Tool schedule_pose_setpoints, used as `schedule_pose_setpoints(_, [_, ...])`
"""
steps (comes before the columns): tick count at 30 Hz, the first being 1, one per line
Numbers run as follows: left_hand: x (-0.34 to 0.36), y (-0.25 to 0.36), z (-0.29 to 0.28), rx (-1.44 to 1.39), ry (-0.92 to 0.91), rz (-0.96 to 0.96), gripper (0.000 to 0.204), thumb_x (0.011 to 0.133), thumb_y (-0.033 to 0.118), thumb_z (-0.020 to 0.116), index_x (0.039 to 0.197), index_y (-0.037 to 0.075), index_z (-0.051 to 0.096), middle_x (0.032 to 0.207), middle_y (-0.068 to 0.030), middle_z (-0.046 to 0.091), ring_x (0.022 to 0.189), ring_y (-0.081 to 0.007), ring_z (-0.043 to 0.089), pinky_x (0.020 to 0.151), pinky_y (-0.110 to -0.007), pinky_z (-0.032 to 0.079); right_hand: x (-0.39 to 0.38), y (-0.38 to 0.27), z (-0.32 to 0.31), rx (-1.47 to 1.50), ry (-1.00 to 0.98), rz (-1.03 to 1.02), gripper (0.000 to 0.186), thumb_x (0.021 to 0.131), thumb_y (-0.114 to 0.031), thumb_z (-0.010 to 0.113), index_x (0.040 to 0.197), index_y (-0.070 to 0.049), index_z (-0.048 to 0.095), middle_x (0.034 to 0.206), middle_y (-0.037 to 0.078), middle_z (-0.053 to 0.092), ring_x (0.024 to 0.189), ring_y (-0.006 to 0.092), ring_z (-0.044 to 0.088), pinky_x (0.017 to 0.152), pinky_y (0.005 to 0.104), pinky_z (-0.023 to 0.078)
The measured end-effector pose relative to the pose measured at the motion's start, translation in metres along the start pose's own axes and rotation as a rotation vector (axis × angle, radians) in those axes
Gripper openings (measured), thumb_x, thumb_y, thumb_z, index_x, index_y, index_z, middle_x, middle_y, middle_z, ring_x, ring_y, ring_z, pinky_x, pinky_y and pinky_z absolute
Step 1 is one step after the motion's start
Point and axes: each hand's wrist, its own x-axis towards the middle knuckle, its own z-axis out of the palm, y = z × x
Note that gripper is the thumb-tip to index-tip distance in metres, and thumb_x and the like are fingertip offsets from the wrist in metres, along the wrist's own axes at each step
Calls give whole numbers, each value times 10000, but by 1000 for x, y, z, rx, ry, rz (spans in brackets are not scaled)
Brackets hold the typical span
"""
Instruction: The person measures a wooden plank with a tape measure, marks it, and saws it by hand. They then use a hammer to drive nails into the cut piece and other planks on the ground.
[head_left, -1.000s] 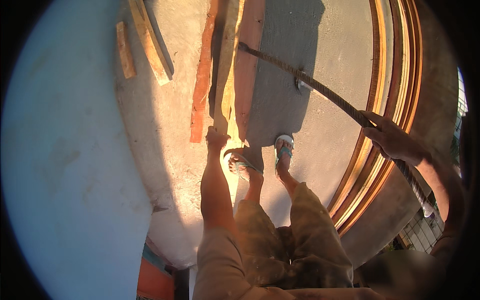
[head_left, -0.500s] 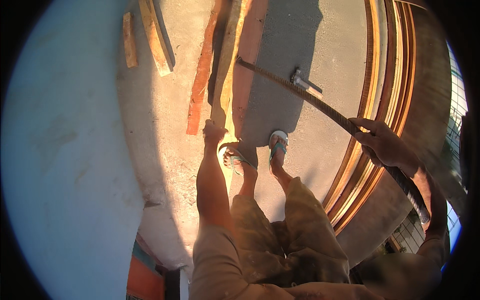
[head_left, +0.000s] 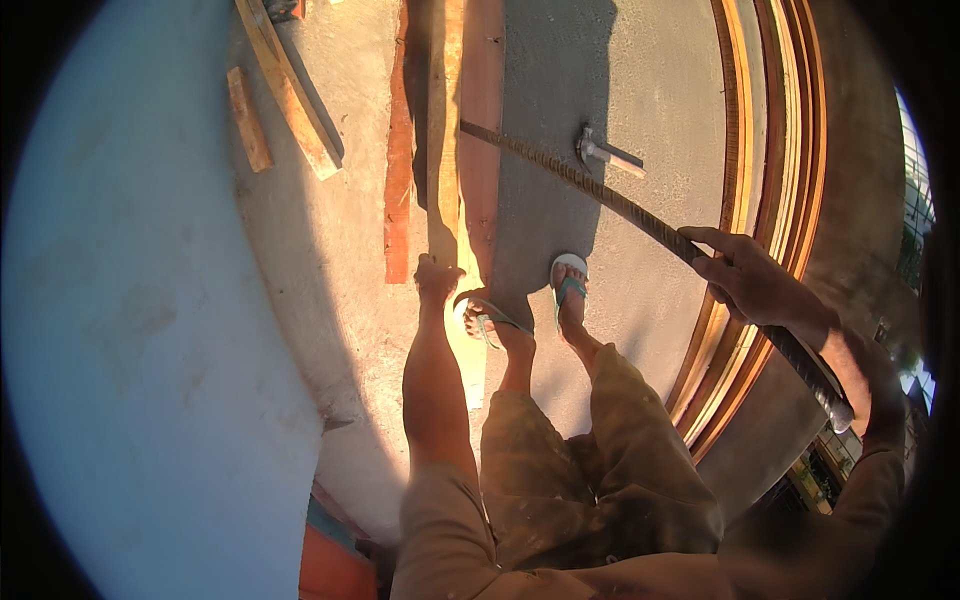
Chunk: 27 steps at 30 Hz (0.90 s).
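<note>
My right grip (head_left: pixel 752 280) is closed around the ribbed rod (head_left: pixel 640 214), its far end at the pale beam (head_left: pixel 444 170); my left grip (head_left: pixel 437 277) clasps that beam. A hammer (head_left: pixel 608 157) lies on the floor (head_left: pixel 650 280).

The beam (head_left: pixel 446 120) is coloured golden yellow, browned by shadow at its lower end. Left of the beam, a plank (head_left: pixel 397 235) is tinted orange-red; just right of it, a board (head_left: pixel 482 130) is toned dusty pink. Right of the beam, a rod (head_left: pixel 610 197) is patterned with dark brown ribs, a hammer (head_left: pixel 612 159) is coloured grey and whitish, and sandals (head_left: pixel 572 288) are marked by teal straps on white. Far right of the beam, stacked boards (head_left: pixel 790 130) are striped yellow, orange and dark red-brown; far left, the wall (head_left: pixel 130 300) is tinged pale blue.
</note>
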Motion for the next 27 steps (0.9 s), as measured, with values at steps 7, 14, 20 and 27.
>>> schedule_pose_setpoints(7, [-10,3,0,31,7,56,670,567,150,843,1125,-93,563,968,-200,690,860,-274,686,724,-355,568,87,144,115,45,152,-178,353,1041,-283,468,1291,-37,510,680,166,610,634,325,633,613,439,467])
schedule_pose_setpoints(14, [-33,26,2,-125,11,37,400,576,36,795,918,-24,595,782,-118,656,629,-186,632,515,-323,500,163,239,199,98,168,-184,271,1034,-320,473,1188,-99,507,730,228,646,685,436,654,607,504,478])
schedule_pose_setpoints(20, [-58,36,11,-80,-13,-81,417,588,9,784,952,-14,582,791,-98,636,618,-188,622,520,-328,500,270,307,265,37,252,-269,252,1016,-327,497,1066,-81,476,716,223,640,695,428,657,587,498,487])
schedule_pose_setpoints(27, [-34,24,1,-49,47,68,461,600,28,785,995,-57,563,848,-137,674,722,-239,660,655,-335,541,153,243,136,235,102,-251,278,1027,-293,503,989,-20,540,689,218,619,621,382,635,580,477,458])
